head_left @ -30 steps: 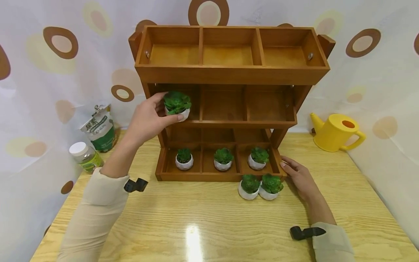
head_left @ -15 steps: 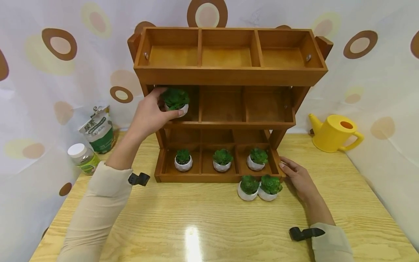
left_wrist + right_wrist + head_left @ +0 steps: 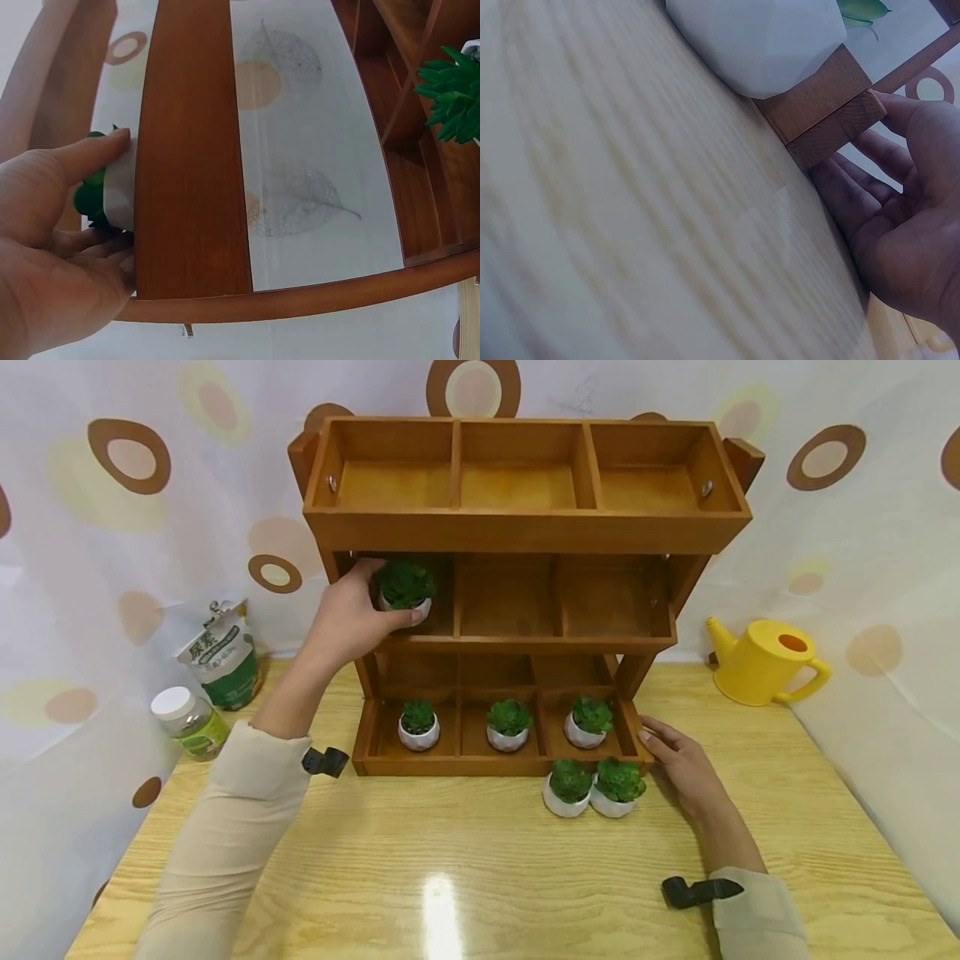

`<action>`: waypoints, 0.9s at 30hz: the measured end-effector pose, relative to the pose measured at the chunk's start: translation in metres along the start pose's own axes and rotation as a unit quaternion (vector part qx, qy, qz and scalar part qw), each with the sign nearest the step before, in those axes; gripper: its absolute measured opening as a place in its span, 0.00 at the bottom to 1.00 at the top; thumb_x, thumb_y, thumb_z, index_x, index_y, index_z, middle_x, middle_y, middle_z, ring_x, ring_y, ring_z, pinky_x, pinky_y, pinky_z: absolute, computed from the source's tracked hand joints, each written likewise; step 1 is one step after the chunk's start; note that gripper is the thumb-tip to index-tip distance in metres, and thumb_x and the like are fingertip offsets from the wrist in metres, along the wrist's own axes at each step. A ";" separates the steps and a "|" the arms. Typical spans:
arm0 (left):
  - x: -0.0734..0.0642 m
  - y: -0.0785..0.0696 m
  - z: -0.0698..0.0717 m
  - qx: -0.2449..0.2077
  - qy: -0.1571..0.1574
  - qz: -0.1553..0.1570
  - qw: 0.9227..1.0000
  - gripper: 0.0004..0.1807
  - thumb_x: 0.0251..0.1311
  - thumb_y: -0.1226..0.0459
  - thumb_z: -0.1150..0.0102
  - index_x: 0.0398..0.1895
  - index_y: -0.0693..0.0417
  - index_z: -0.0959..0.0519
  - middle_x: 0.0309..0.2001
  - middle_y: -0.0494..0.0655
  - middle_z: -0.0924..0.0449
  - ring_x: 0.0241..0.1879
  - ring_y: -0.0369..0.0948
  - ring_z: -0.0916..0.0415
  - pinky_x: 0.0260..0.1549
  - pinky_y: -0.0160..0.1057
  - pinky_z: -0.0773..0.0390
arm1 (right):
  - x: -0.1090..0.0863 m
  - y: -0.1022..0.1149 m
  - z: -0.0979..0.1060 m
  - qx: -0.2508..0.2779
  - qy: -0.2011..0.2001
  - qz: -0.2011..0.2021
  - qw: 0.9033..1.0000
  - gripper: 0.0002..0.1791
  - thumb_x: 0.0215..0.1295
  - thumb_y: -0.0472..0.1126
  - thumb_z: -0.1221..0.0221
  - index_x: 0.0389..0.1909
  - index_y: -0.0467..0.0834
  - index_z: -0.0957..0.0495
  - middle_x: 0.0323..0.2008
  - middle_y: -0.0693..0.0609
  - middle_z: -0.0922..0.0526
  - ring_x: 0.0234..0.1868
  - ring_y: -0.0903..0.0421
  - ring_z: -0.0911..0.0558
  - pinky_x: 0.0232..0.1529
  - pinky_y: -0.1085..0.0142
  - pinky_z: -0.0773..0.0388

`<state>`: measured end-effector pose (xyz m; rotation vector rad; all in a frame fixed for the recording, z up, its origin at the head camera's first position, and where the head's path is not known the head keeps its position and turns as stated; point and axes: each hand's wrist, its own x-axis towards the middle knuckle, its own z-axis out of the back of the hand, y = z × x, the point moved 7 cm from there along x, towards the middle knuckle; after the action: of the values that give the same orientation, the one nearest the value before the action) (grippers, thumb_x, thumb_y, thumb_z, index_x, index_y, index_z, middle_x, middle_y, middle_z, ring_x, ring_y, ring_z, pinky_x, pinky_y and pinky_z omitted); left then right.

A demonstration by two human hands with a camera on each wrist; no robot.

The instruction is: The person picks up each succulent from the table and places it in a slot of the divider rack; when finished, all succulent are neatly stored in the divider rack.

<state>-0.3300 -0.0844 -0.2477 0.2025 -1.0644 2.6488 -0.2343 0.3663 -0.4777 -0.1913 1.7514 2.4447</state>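
Observation:
My left hand holds a small potted succulent at the left compartment of the wooden shelf's middle tier. Its thumb lies across the front of the white pot, and the other fingers go behind it. In the left wrist view the pot is beside the tier's front board. My right hand grips the right end of the bottom tier of the wooden plant shelf, thumb at the corner and fingers along the outer side. Two potted succulents stand side by side on the table before that end.
Each bottom compartment holds one potted succulent. A yellow watering can stands at the right. A white-capped jar and a green-and-white bag are at the left. Patterned cloth hangs behind the shelf, on the wood-grain table.
My left hand has moved the held succulent slightly deeper into the middle tier's left compartment, and its sleeve has shifted forward. The right hand keeps its place on the shelf.

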 end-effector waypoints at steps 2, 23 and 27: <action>0.000 0.000 -0.001 0.004 0.002 0.004 1.000 0.45 0.58 0.53 0.28 0.75 0.57 0.38 0.67 0.59 0.27 0.66 0.55 0.29 0.67 0.56 0.29 | 0.000 0.000 0.000 0.003 0.001 0.000 1.000 0.40 0.76 0.61 0.50 0.80 0.43 0.44 0.66 0.47 0.24 0.49 0.75 0.19 0.50 0.81 0.24; -0.010 -0.002 -0.010 0.042 0.024 0.016 0.999 0.40 0.60 0.53 0.31 0.72 0.57 0.35 0.64 0.61 0.25 0.61 0.58 0.26 0.60 0.58 0.24 | 0.001 -0.002 -0.001 0.013 0.006 0.000 1.000 0.40 0.76 0.61 0.50 0.80 0.43 0.45 0.69 0.40 0.27 0.50 0.75 0.19 0.50 0.80 0.23; -0.017 -0.003 -0.007 0.031 0.019 0.005 0.999 0.41 0.61 0.53 0.31 0.74 0.54 0.36 0.68 0.58 0.28 0.64 0.59 0.27 0.62 0.59 0.26 | 0.002 -0.003 -0.001 0.001 0.005 -0.004 1.000 0.40 0.76 0.62 0.51 0.80 0.44 0.45 0.73 0.34 0.33 0.50 0.77 0.21 0.51 0.82 0.25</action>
<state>-0.3133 -0.0809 -0.2545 0.1598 -0.9751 2.6861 -0.2355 0.3664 -0.4812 -0.2096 1.7531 2.4406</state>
